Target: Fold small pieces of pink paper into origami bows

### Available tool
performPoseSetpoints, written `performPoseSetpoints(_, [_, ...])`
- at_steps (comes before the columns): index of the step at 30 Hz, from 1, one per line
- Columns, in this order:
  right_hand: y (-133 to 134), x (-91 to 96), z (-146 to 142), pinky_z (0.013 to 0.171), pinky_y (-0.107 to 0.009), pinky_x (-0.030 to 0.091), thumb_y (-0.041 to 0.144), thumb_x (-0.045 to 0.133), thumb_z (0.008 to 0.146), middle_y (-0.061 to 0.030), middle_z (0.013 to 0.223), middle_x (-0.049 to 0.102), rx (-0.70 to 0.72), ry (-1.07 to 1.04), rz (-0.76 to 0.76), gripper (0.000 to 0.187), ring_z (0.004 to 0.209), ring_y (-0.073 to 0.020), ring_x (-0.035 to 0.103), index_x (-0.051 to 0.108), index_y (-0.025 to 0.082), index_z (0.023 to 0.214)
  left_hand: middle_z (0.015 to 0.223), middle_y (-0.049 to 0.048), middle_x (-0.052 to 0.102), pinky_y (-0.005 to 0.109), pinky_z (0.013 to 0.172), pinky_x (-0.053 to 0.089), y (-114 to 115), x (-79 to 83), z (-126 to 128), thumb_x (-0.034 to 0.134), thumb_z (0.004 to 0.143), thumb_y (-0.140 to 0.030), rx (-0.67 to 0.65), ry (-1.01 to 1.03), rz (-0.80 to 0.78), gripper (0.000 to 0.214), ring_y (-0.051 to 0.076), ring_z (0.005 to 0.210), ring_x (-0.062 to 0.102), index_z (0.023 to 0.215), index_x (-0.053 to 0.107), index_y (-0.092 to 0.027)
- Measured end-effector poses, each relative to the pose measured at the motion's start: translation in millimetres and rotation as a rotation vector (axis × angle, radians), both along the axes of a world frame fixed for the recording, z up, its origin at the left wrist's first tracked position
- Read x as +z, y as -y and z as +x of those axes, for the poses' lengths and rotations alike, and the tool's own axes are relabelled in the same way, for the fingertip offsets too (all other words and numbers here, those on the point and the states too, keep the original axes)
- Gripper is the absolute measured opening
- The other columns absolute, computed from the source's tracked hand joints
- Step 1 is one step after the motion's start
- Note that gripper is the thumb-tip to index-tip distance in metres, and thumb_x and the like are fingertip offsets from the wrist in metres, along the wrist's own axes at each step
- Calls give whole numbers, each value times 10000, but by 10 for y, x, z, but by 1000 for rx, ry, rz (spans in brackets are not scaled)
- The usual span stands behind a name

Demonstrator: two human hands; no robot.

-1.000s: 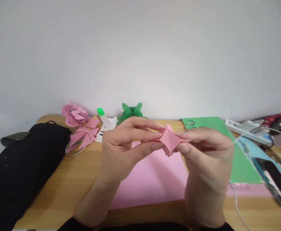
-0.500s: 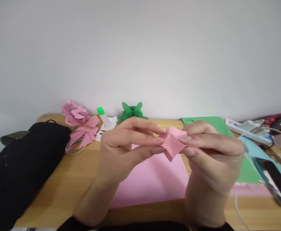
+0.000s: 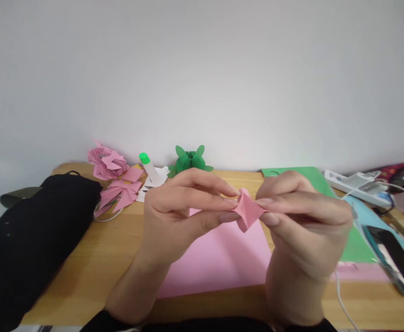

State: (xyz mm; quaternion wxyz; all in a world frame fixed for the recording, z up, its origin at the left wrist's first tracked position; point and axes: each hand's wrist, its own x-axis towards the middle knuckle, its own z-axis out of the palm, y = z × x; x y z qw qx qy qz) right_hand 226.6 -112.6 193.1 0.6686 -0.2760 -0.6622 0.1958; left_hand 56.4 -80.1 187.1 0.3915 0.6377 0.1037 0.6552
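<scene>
A small folded piece of pink paper (image 3: 246,210) is held up above the wooden table (image 3: 94,263). My left hand (image 3: 174,216) pinches its left side between thumb and fingers. My right hand (image 3: 301,221) pinches its right side the same way. Both hands are closed on it, and their fingertips hide part of the folds. Under the hands a flat pink paper sheet (image 3: 219,258) lies on the table.
A black bag (image 3: 29,240) covers the table's left end. Pink paper flowers (image 3: 108,163), pink bows (image 3: 120,191), a green-capped glue stick (image 3: 149,167) and a green paper piece (image 3: 189,160) stand by the wall. A green sheet (image 3: 357,246), power strip (image 3: 357,182), cables and a phone (image 3: 395,253) crowd the right.
The two hands have pressed closer together, and the folded pink paper between them looks narrower. My right hand's fingers have curled more over it.
</scene>
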Motion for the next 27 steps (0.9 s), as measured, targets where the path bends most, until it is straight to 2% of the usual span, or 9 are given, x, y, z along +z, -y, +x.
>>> performPoseSetpoints(8, [-9,6,3,492,-286,467,166,796,820,7,696,653,-10,3,7,216,615,-122,594,816,298,990,909,17,766,206,633,640,-2,6,3,819,792,-108,17,-4,20,224,121,757,739,963,818,-252])
performPoseSetpoints(12, [1,25,-23,497,-291,484,161,802,810,12,690,658,-37,5,-1,223,599,-123,585,815,315,971,915,15,761,196,664,639,7,17,-16,814,785,-80,5,-24,0,250,115,773,735,964,821,-254])
performPoseSetpoints(21, [-1,22,-49,508,-292,483,120,821,779,11,688,670,-40,-4,21,238,599,-121,593,817,280,955,912,3,758,166,714,642,22,15,-15,799,795,-67,-6,-18,-57,233,94,806,724,948,823,-241])
performPoseSetpoints(27, [-14,40,-62,481,-282,486,115,827,766,5,682,679,-33,-5,26,245,580,-120,593,821,273,953,907,19,772,193,703,659,8,36,-2,800,792,-57,-11,-20,-13,247,118,797,744,954,824,-242])
